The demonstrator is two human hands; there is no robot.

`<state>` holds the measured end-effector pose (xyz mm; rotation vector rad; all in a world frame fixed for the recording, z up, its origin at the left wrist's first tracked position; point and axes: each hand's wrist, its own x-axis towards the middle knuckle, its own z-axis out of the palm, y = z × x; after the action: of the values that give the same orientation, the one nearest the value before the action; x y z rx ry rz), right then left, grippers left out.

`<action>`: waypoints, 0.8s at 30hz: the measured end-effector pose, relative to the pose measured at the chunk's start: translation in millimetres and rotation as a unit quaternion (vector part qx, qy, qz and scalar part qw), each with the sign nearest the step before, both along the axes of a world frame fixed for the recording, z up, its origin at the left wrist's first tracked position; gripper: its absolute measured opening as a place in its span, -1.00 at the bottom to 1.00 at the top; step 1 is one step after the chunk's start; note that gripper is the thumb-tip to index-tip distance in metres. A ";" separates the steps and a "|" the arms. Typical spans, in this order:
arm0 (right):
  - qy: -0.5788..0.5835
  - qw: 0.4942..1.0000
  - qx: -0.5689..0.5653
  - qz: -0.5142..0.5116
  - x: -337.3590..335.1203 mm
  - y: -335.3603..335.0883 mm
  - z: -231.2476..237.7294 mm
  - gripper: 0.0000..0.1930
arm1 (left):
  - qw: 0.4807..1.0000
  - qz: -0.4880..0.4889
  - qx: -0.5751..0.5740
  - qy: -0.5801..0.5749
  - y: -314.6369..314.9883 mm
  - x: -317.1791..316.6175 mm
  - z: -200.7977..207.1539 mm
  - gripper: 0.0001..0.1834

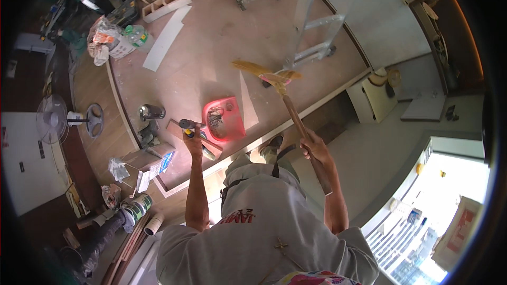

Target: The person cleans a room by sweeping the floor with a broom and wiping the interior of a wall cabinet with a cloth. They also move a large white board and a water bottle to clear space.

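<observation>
My right hand point(315, 146) is closed around the wooden handle of a broom point(296, 113), held at a slant. Its yellow straw head point(264, 72) fans out beyond, over the floor near the ladder's foot. My left hand point(194, 145) is closed on a dark, round-ended tool with a yellow part point(187, 124); its exact kind I cannot make out. Just right of that hand lies a red dustpan point(237, 121), with loose debris inside. Partly hidden by the left hand, a reddish-brown board point(174, 128) lies beneath it.
An aluminium ladder point(317, 22) stands ahead on the right. A metal canister point(152, 111), a plastic bottle point(136, 36) and a white plank point(168, 38) are on the left. A fan point(53, 119) stands farther left. A raised wooden sill point(296, 120) crosses before my feet.
</observation>
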<state>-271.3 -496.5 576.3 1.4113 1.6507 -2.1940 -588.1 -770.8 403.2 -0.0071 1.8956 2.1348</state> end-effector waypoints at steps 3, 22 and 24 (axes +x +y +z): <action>0.062 0.997 -0.025 0.048 -49.8 48.0 -17.1 -0.39 | 0.997 -0.005 -0.024 0.077 -7.0 -8.3 -20.6 -0.69; -0.046 0.964 0.064 0.256 -149.2 137.8 -88.3 -0.83 | 0.980 0.059 -0.183 -0.044 -76.7 87.1 -53.3 -0.52; -0.046 0.943 0.096 0.315 -169.6 169.1 -55.9 -0.82 | 0.978 0.058 -0.192 -0.056 -81.1 94.7 -63.5 -0.52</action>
<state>-440.9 -327.4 520.3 0.8184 1.9667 -1.6212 -493.4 -852.0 339.7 -0.3168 2.2526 1.7560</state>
